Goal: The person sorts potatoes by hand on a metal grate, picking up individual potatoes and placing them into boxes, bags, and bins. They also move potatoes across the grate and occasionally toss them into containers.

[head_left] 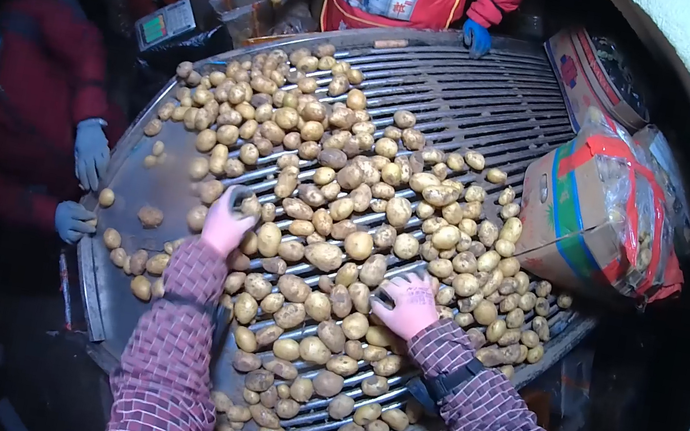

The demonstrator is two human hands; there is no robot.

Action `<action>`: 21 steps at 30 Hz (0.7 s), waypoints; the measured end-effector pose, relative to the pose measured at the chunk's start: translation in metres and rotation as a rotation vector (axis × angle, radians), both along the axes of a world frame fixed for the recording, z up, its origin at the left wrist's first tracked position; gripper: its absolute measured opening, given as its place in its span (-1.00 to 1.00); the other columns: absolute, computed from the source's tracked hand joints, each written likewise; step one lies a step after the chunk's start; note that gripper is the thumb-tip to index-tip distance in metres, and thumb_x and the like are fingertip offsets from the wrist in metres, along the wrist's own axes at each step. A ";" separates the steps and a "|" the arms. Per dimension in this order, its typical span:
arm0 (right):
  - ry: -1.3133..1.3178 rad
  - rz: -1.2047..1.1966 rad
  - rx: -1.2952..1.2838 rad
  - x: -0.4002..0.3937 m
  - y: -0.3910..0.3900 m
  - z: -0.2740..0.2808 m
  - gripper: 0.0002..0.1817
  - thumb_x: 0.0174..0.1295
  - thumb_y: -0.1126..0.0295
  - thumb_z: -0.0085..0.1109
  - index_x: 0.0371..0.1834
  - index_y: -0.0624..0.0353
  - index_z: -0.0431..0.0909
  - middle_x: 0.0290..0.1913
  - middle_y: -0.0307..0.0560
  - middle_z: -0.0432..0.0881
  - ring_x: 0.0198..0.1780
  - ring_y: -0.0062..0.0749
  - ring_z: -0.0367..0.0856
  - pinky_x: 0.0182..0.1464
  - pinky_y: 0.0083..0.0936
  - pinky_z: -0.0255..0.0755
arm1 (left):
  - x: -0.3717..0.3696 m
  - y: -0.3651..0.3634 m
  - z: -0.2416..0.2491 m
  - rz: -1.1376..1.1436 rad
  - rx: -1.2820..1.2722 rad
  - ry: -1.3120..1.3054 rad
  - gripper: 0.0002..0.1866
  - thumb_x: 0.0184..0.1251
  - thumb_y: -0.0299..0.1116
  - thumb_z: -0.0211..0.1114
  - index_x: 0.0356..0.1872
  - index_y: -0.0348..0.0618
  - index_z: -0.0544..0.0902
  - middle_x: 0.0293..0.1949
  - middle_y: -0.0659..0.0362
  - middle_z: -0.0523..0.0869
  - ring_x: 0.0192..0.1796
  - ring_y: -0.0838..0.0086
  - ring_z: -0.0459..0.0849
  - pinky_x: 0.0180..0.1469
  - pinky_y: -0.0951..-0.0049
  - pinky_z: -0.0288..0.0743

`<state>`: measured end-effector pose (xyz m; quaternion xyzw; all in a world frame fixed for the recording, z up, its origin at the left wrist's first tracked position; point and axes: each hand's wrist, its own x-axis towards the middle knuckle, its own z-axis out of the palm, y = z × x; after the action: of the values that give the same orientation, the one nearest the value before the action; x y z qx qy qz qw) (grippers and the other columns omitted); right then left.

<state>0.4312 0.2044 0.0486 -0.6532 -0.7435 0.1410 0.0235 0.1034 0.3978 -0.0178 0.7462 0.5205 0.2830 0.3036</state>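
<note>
Several small yellow-brown potatoes [324, 255] cover a slatted metal sorting table [476, 100]. My left hand [224, 222], in a pink glove, rests among the potatoes at the left of the pile, fingers around one or two of them. My right hand [409, 304], also pink-gloved, lies flat with fingers spread on the potatoes near the middle. Both my sleeves are red-checked.
A person in red with blue gloves [478, 38] stands at the far side, holding potatoes. Another person's grey-gloved hands [90, 154] work at the left rim. A cardboard box with bagged potatoes [599, 214] sits on the right edge. A scale [167, 20] stands at the back left.
</note>
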 end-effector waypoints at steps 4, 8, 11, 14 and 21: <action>-0.120 0.064 0.248 -0.042 0.019 -0.014 -0.58 0.03 0.10 0.25 -0.02 -0.03 0.56 -0.20 -0.12 0.55 -0.07 -0.19 0.51 0.01 -0.23 0.36 | -0.031 -0.108 0.072 0.160 -0.532 -0.983 -0.49 0.23 -0.34 0.28 0.19 -0.24 0.41 0.01 0.09 0.59 -0.02 0.36 0.62 0.04 0.37 0.55; -0.354 -0.015 0.023 -0.063 0.056 -0.024 -0.62 0.02 0.07 0.30 -0.14 -0.01 0.57 -0.20 -0.12 0.61 -0.08 -0.22 0.55 -0.09 -0.26 0.42 | -0.087 -0.224 0.023 0.254 -0.789 -1.355 -0.56 0.40 -0.24 0.16 0.18 -0.31 0.44 -0.03 0.08 0.62 -0.03 0.41 0.64 0.01 0.40 0.59; -0.284 0.094 0.016 -0.059 0.062 -0.031 -0.63 -0.06 0.06 0.38 -0.25 -0.01 0.60 -0.23 -0.12 0.65 -0.11 -0.22 0.59 -0.06 -0.28 0.45 | -0.098 -0.291 -0.017 0.226 -0.938 -1.420 -0.54 0.42 -0.14 0.10 0.14 -0.33 0.46 -0.02 0.07 0.65 -0.02 0.31 0.67 -0.02 0.39 0.60; 0.032 -0.008 0.012 -0.062 0.053 -0.016 -0.55 -0.09 0.06 0.40 -0.17 0.04 0.60 -0.15 -0.01 0.64 -0.01 -0.13 0.59 0.06 -0.24 0.46 | -0.067 -0.306 0.023 0.239 -0.996 -1.606 -0.40 0.42 -0.08 0.02 0.30 -0.34 0.29 0.19 -0.04 0.48 0.21 0.18 0.51 0.16 0.21 0.52; 0.527 0.647 0.013 -0.191 -0.038 0.044 -0.37 0.10 0.27 0.32 0.24 0.24 0.37 0.10 0.17 0.54 0.11 -0.01 0.52 0.18 -0.20 0.37 | -0.047 -0.310 0.034 -0.041 -0.926 -2.052 -0.39 0.43 0.03 -0.09 0.37 -0.10 0.26 0.27 0.02 0.45 0.22 0.21 0.53 0.11 0.22 0.55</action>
<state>0.2405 0.1659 0.0929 -0.3272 -0.8799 0.2986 0.1716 0.0565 0.0876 0.0164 -0.0158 0.0668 0.5374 0.8405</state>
